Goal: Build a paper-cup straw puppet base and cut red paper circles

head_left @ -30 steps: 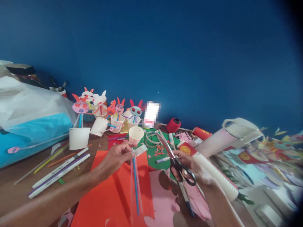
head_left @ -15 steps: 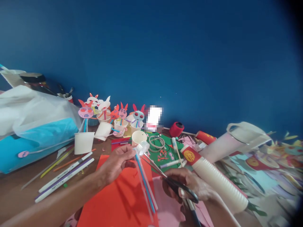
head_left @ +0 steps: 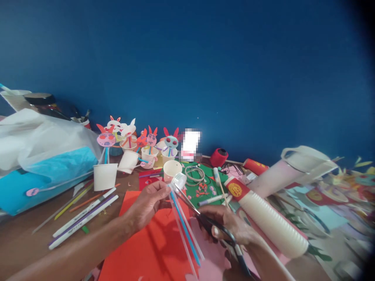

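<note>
Between the fingertips of my left hand [head_left: 150,203] are the top ends of a few straws [head_left: 185,226], one blue and the others clear, hanging down over a red paper sheet [head_left: 140,242]. A clear, shiny piece, perhaps tape [head_left: 178,181], sits at their upper end. My right hand [head_left: 225,224] is closed round black-handled scissors [head_left: 234,244], whose blades point up and left to the clear piece. Whether the blades touch it I cannot tell. Pink paper [head_left: 208,259] lies beneath the scissors.
Paper cups [head_left: 105,176] with animal-faced straw figures stand at the back left. Markers [head_left: 83,222] lie left of the red sheet. A stack of cups [head_left: 272,218] lies on the right, near a white jug [head_left: 272,177]. A blue package [head_left: 52,175] is far left.
The lower ends of the straws have swung slightly right. The scissors have shifted a little, with their handles lower. Both hands keep their hold.
</note>
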`<state>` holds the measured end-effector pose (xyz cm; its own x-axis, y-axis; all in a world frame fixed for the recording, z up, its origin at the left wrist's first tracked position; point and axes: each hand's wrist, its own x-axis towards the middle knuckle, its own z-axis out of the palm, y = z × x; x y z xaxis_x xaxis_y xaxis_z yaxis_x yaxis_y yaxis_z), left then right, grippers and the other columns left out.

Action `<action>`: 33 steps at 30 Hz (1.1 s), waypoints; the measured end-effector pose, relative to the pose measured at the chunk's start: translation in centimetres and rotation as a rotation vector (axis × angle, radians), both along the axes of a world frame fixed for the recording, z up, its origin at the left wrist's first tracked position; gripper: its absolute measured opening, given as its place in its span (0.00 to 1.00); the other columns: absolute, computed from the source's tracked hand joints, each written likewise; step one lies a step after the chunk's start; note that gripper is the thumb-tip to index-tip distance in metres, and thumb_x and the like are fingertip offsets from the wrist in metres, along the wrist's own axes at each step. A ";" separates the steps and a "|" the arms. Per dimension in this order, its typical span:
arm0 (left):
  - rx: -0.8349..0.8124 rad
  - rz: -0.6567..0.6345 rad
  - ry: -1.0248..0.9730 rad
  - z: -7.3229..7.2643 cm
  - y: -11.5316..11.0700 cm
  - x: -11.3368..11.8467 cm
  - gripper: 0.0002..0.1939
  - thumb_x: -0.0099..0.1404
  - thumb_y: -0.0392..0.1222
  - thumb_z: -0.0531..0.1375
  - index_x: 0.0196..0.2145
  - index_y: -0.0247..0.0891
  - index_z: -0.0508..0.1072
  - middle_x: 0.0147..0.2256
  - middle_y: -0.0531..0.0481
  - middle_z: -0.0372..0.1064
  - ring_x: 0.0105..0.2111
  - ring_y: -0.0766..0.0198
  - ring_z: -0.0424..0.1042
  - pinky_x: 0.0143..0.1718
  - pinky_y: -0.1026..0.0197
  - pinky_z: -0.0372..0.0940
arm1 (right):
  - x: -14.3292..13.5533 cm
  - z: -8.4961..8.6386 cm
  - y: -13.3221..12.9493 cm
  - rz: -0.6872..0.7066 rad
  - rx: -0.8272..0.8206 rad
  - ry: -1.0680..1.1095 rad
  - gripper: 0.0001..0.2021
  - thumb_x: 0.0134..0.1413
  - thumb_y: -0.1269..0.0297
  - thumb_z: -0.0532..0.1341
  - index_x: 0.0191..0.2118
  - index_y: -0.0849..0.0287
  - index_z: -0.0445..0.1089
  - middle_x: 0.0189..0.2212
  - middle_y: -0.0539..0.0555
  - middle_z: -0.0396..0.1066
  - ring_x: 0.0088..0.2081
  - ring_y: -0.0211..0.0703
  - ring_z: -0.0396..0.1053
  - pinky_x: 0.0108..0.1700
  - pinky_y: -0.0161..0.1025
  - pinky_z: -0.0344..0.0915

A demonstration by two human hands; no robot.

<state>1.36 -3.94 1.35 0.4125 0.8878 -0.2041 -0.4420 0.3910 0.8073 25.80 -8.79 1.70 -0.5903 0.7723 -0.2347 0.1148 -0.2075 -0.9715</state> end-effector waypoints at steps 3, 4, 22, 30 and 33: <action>0.001 -0.004 -0.026 -0.6 -0.2 0.2 0.11 0.55 0.40 0.63 0.22 0.35 0.66 0.26 0.51 0.69 0.27 0.66 0.69 0.31 0.62 0.67 | -1.2 0.2 -0.2 -0.040 0.008 0.021 0.32 0.37 0.46 0.65 0.45 0.64 0.66 0.24 0.50 0.64 0.23 0.34 0.60 0.26 0.32 0.59; -0.001 -0.007 -0.037 -0.7 -0.3 0.2 0.10 0.55 0.40 0.63 0.22 0.35 0.66 0.25 0.52 0.68 0.27 0.66 0.69 0.32 0.61 0.67 | -1.6 0.2 -0.2 -0.058 0.010 0.022 0.31 0.36 0.45 0.66 0.44 0.64 0.66 0.24 0.50 0.63 0.23 0.33 0.59 0.25 0.31 0.58; -0.031 -0.059 -0.046 -0.9 -1.3 1.1 0.08 0.56 0.38 0.63 0.23 0.34 0.69 0.28 0.51 0.68 0.30 0.66 0.67 0.36 0.60 0.66 | -3.0 -0.6 -0.6 -0.151 0.076 0.041 0.29 0.40 0.45 0.64 0.43 0.62 0.68 0.27 0.51 0.63 0.24 0.32 0.55 0.23 0.29 0.52; -0.025 -0.067 -0.033 -1.2 -1.1 1.0 0.07 0.56 0.38 0.62 0.24 0.34 0.70 0.28 0.50 0.70 0.31 0.64 0.70 0.36 0.59 0.66 | -3.0 -0.5 -0.6 -0.190 -0.006 0.036 0.30 0.35 0.47 0.67 0.42 0.66 0.68 0.19 0.48 0.63 0.17 0.29 0.59 0.18 0.27 0.56; -0.025 -0.064 -0.043 -1.2 -1.1 1.0 0.06 0.57 0.37 0.62 0.24 0.34 0.70 0.28 0.50 0.70 0.31 0.65 0.70 0.38 0.59 0.66 | -2.9 -0.5 -0.7 -0.197 -0.012 0.031 0.30 0.35 0.47 0.67 0.41 0.66 0.69 0.18 0.48 0.65 0.17 0.31 0.61 0.17 0.28 0.57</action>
<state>2.37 -5.07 0.18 0.4774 0.8539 -0.2071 -0.4493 0.4397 0.7777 22.87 -9.47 1.21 -0.4353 0.8708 -0.2285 0.0406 -0.2346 -0.9713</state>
